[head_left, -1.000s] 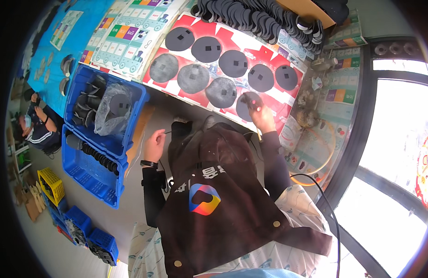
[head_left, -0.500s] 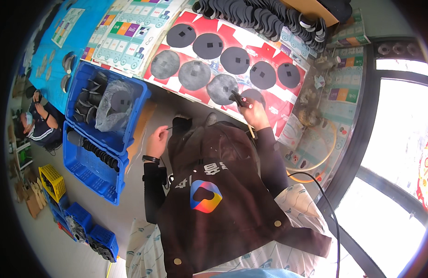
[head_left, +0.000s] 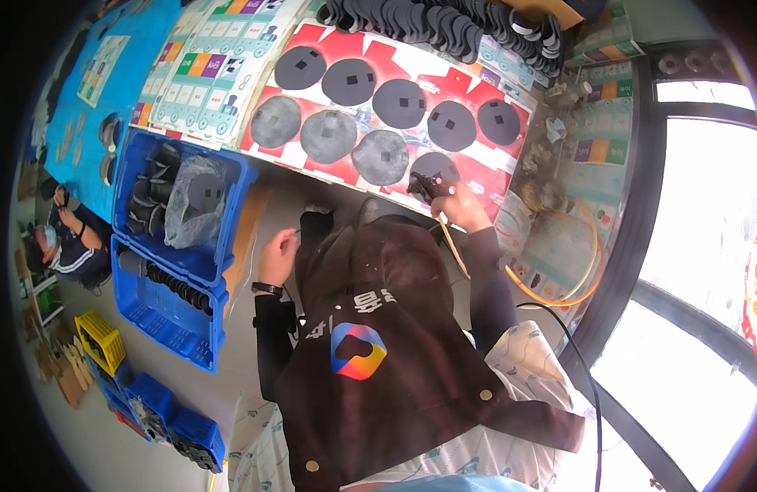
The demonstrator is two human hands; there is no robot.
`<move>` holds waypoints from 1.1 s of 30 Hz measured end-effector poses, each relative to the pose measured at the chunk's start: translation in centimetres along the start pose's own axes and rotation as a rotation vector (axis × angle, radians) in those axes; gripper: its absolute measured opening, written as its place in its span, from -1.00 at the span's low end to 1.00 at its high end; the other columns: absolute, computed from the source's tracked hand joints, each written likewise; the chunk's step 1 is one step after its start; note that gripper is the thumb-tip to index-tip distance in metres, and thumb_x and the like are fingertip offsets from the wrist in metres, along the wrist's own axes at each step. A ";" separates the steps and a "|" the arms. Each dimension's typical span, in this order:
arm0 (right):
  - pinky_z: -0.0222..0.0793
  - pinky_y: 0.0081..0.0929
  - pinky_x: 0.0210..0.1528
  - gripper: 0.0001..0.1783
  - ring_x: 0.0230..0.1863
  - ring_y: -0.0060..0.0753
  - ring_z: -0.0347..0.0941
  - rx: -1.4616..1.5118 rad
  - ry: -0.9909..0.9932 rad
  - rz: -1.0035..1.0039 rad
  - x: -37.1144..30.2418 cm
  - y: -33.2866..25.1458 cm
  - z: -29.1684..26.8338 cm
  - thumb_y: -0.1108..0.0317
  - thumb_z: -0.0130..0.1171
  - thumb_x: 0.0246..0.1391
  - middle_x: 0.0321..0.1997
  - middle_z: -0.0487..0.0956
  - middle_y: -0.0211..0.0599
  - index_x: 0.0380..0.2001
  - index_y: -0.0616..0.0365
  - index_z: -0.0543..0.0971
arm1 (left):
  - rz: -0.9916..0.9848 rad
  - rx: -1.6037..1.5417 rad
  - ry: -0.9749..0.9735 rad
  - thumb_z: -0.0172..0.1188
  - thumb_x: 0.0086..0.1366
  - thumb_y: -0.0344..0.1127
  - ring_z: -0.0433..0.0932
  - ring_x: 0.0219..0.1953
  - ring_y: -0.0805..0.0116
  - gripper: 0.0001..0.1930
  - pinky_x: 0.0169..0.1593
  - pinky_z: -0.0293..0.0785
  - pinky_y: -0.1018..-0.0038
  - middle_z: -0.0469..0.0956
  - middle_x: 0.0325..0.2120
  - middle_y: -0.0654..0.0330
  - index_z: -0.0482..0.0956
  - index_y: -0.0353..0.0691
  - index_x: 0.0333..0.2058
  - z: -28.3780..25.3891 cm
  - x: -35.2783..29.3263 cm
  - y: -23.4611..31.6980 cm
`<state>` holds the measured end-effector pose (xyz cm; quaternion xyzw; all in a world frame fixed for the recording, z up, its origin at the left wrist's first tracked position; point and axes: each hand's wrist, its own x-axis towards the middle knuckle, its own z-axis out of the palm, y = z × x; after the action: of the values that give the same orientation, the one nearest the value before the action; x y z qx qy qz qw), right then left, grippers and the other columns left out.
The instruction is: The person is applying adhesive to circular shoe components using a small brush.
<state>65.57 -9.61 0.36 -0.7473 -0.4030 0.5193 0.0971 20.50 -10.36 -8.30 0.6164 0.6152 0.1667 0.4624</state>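
right hand (head_left: 463, 207): closed around a dark hand tool (head_left: 431, 187) with reddish knobs, positioned at the near edge of a red-and-white sheet (head_left: 481, 174) on the worktop; contact cannot be told. left hand (head_left: 278, 256): below the worktop, fingers half curled; cannot tell whether it holds anything. front row: three pale-dusted discs (head_left: 380, 157), one darker disc (head_left: 438, 166) at right, partly behind the tool. back row: five dark discs (head_left: 400, 103). change: tool tip, half a second ago overlapping the third pale disc, now sits clear of it, before the darker one; work in hand appears centred there
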 end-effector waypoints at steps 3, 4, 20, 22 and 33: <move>0.50 -0.18 0.06 -0.46 -0.03 0.10 0.65 0.114 0.255 -0.104 -0.6 3.7 -0.6 0.27 0.25 -0.05 -0.18 0.68 0.22 0.04 0.30 0.63 | -0.023 -0.045 0.006 0.18 0.45 -0.29 0.71 -0.18 0.16 -0.75 -0.08 0.57 0.37 0.73 -0.23 0.02 0.63 -0.27 0.00 -0.2 0.3 -0.4; 0.50 -0.18 0.07 -0.46 -0.02 0.12 0.65 0.096 0.361 -0.018 -1.1 4.6 -0.7 0.27 0.25 -0.04 -0.16 0.68 0.22 0.05 0.30 0.63 | -0.021 -0.044 -0.001 0.18 0.45 -0.29 0.71 -0.18 0.16 -0.75 -0.08 0.57 0.37 0.73 -0.23 0.02 0.63 -0.27 0.00 -0.2 0.3 -0.5; 0.49 0.05 0.04 -0.64 -0.02 0.33 0.57 0.022 0.369 -0.006 -1.0 8.2 -1.1 0.27 0.06 0.13 -0.18 0.64 0.28 -0.11 0.17 0.69 | 0.066 0.093 -0.092 0.20 0.45 -0.28 0.72 -0.22 0.24 -0.74 -0.11 0.56 0.38 0.74 -0.25 0.08 0.62 -0.22 0.03 -0.8 2.3 0.7; 0.50 0.03 0.04 -0.63 -0.03 0.34 0.57 -0.068 0.525 0.011 -1.1 7.6 -1.0 0.27 0.07 0.12 -0.19 0.64 0.28 -0.10 0.22 0.68 | 0.079 0.092 -0.092 0.20 0.45 -0.28 0.72 -0.23 0.24 -0.74 -0.11 0.56 0.39 0.74 -0.26 0.08 0.62 -0.22 0.03 -0.7 2.4 0.9; 0.50 0.04 0.02 -0.62 -0.06 0.34 0.57 -0.010 0.367 -0.114 1.4 6.1 -2.4 0.22 0.03 0.17 -0.23 0.63 0.30 -0.08 0.14 0.68 | 0.050 0.184 -0.145 0.19 0.46 -0.30 0.73 -0.24 0.36 -0.72 -0.12 0.58 0.47 0.75 -0.26 0.12 0.61 -0.30 0.05 -0.2 2.4 2.1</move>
<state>70.87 -11.98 -2.99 -0.8061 -0.4227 0.3658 0.1942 22.03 -7.69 -7.46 0.6819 0.5773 0.0759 0.4427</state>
